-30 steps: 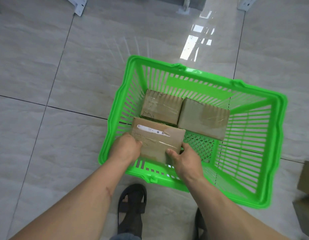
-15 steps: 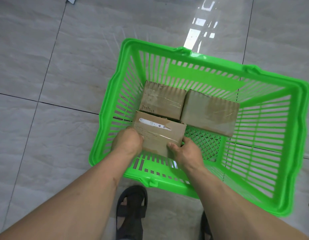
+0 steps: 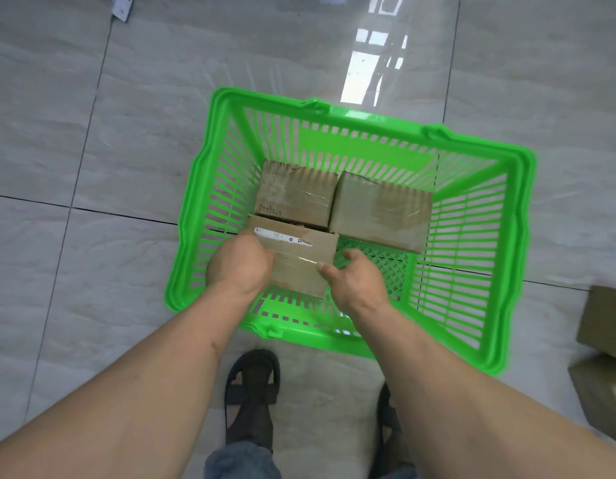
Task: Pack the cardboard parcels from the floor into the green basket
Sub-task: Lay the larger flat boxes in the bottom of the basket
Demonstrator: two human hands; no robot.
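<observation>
The green basket [image 3: 190, 216] stands on the tiled floor in front of me. Two taped cardboard parcels lie side by side against its far wall, one on the left [image 3: 296, 191] and one on the right [image 3: 382, 210]. A third parcel [image 3: 299, 267], with a white label strip on top, sits low in the near left corner, touching the far left parcel. My left hand [image 3: 241, 262] grips its left end. My right hand [image 3: 354, 281] holds its right end, thumb on the top face and fingers curled beside the right side.
Two more cardboard parcels lie on the floor at the right edge, one farther away [image 3: 607, 323] and one nearer [image 3: 603, 395]. My feet in black sandals [image 3: 253, 385] stand just before the basket. A white metal bracket [image 3: 121, 8] lies at the top left.
The labelled parcel has gone lower into the basket's near left corner. My right hand has shifted from its near corner to its right end. Parcels on the floor at right have come back into view.
</observation>
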